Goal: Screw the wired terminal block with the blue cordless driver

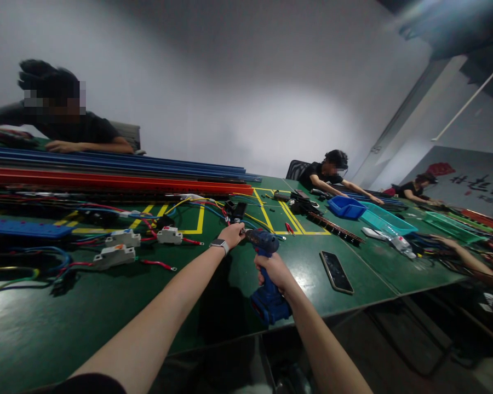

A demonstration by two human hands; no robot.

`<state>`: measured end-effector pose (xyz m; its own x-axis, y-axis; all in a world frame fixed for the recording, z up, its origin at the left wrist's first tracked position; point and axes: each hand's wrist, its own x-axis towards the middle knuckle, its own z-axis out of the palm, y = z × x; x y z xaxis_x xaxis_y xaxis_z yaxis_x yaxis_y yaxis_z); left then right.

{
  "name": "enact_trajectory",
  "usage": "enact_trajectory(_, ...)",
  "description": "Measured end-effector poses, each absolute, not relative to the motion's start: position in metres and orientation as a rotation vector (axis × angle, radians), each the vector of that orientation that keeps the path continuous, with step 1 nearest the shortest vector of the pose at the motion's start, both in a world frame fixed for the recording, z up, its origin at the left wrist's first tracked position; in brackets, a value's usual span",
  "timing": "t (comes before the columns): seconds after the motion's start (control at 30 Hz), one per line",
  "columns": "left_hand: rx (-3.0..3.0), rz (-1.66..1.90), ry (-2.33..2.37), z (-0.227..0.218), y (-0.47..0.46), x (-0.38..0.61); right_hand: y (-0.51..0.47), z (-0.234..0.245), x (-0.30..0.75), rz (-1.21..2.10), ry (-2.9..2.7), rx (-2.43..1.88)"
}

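Note:
My right hand [274, 269] is wrapped round the grip of a blue cordless drill [265, 273], held over the green table [107, 312] with its nose pointing left. My left hand [232, 234], with a watch on the wrist, is closed at the drill's chuck; what its fingers pinch there is too small to make out. Just beyond them lie a small black part [239, 210] and red, blue and yellow wires.
White circuit breakers [114, 255] with red leads lie to the left. Long red and blue rails [107, 178] run along the far side. A phone [336, 272] lies to the right, near blue and teal trays [347, 207]. Other people sit around the table.

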<state>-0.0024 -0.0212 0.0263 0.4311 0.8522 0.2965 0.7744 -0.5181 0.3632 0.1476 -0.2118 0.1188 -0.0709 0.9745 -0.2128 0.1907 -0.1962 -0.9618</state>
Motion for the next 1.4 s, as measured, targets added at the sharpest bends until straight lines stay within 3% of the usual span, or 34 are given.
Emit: enact_trajectory(1.4,2.490,0.667,1.456,0.0237,-0.0187,-0.0013,-0.2093,0.1146,0.1491,1.317,-1.320,-1.485)
